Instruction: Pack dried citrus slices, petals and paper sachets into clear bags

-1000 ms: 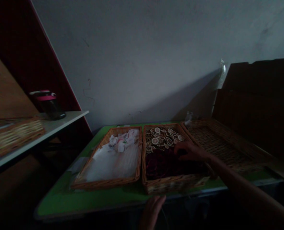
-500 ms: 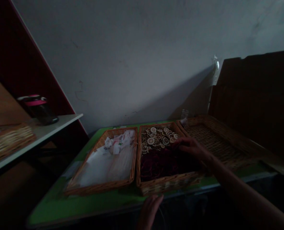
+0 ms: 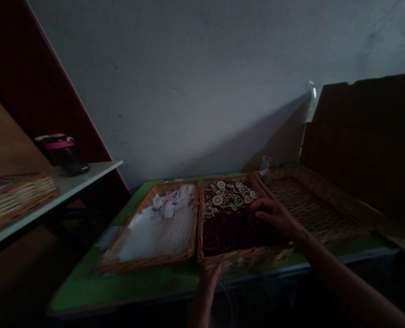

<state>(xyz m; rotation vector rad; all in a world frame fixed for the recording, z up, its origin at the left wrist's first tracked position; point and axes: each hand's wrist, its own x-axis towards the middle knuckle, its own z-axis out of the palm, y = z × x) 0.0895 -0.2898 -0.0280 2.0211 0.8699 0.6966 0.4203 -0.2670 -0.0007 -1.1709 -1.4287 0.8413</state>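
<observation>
My right hand is inside the middle wicker basket. Its thumb and fingers pinch at a dark purple dried slice, mostly hidden by the fingers, at the edge of a heap of dark purple dried slices. Behind that heap lie pale-centred dried citrus slices. My left hand is low at the basket's front edge, fingers close together. A faint curved outline of something thin and clear hangs beside it; darkness hides most of it.
Clear plastic bags and small white packets fill the left wicker basket. At right stand a shallow wicker tray, a clear container and a tall cardboard box. A bottle sits on the left shelf.
My left hand has risen slightly towards the basket's front rim. My right hand stays over the purple slices, its fingers drawn closer together. The whole view has shifted a little.
</observation>
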